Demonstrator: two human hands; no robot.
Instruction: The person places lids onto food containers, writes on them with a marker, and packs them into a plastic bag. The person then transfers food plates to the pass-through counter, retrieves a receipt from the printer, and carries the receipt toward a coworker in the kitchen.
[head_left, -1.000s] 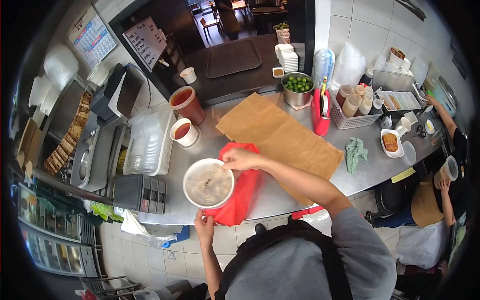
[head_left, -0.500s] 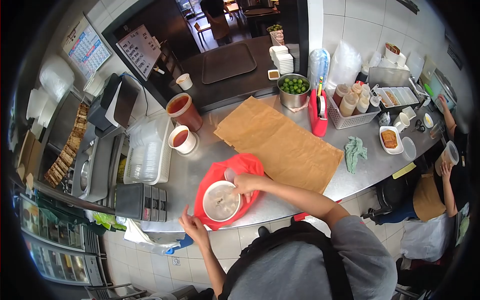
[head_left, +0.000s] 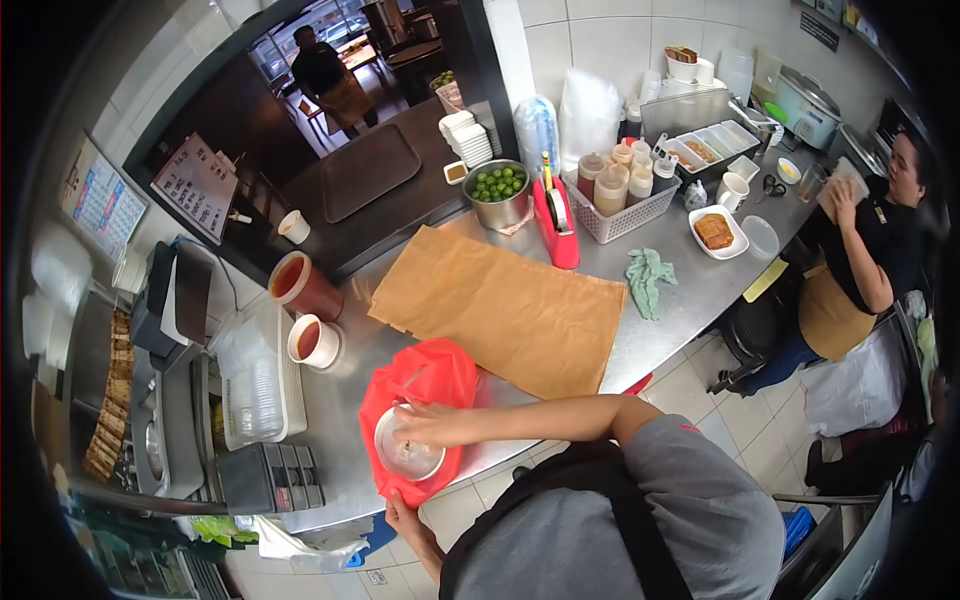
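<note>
A round white bowl with a clear lid (head_left: 412, 462) sits in a red plastic bag (head_left: 425, 372) near the counter's front edge. My right hand (head_left: 432, 425) lies over the bowl's top, fingers stretched out on the lid. My left hand (head_left: 403, 517) is closed on the bag's near edge, just below the bowl; part of its fingers is hidden. Behind the bag a flat brown paper bag (head_left: 505, 305) lies on the steel counter (head_left: 355, 400).
Two containers of red sauce (head_left: 316, 342) stand left, beside a white basket of clear lids (head_left: 262, 390). A pot of green limes (head_left: 499, 190), a red tape dispenser (head_left: 556, 225), a bottle basket (head_left: 625, 212) and a green cloth (head_left: 650, 282) stand behind and right. A co-worker (head_left: 850, 260) stands right.
My left hand has come to the bag's near edge and closed on it. My right hand has moved from the bowl's rim onto its lid. The camera view has turned right.
</note>
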